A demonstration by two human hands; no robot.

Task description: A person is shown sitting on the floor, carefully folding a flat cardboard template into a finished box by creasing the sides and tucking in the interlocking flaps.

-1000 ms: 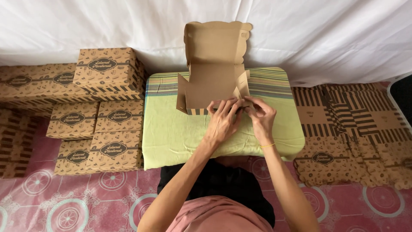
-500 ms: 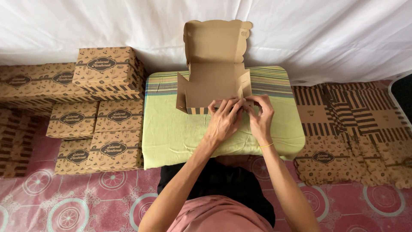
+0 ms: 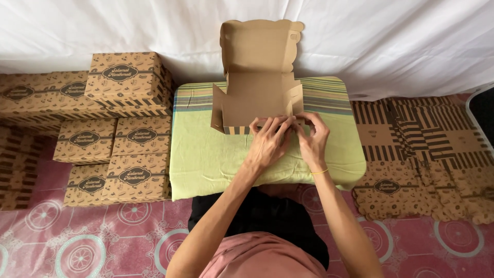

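My left hand (image 3: 268, 141) and right hand (image 3: 313, 136) sit close together, fingers pinched on the near front wall of a half-folded brown cardboard box (image 3: 256, 92). The box stands at the far middle of the green cloth-covered low table (image 3: 206, 154), lid flap upright. Assembled printed boxes (image 3: 116, 123) stack off its left edge; flat box blanks (image 3: 417, 149) lie off its right.

A brown cardboard box (image 3: 256, 98) is sitting open at the upper centre of the frame, its scalloped lid standing upright behind it, side flaps angling outward, striped print showing along its near front wall, which is being pressed.
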